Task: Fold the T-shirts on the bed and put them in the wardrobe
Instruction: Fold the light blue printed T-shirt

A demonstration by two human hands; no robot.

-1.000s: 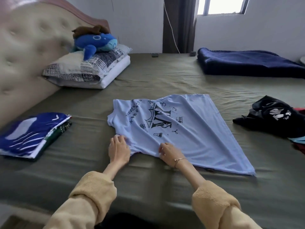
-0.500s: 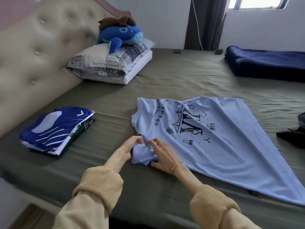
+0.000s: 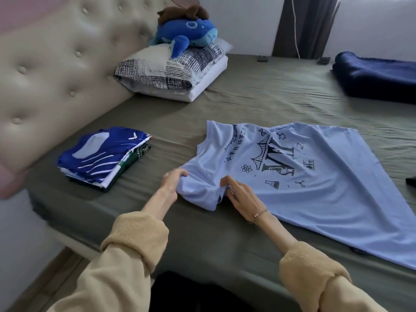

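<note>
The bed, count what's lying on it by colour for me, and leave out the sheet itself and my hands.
Light blue: 1, the T-shirt being folded
Royal blue: 2, the folded stack's top shirt and the plush whale
Navy: 1, the blanket
Patterned black and white: 1, the pillow
Total: 5

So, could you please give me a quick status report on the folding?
Left hand and right hand both pinching the near sleeve of the light blue T-shirt. Shirt flat, unfolded. Folded stack to the left, clear of it.

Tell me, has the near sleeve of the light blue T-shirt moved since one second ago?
Yes. The sleeve, flat before, is now bunched and lifted off the bed sheet by both hands.
</note>
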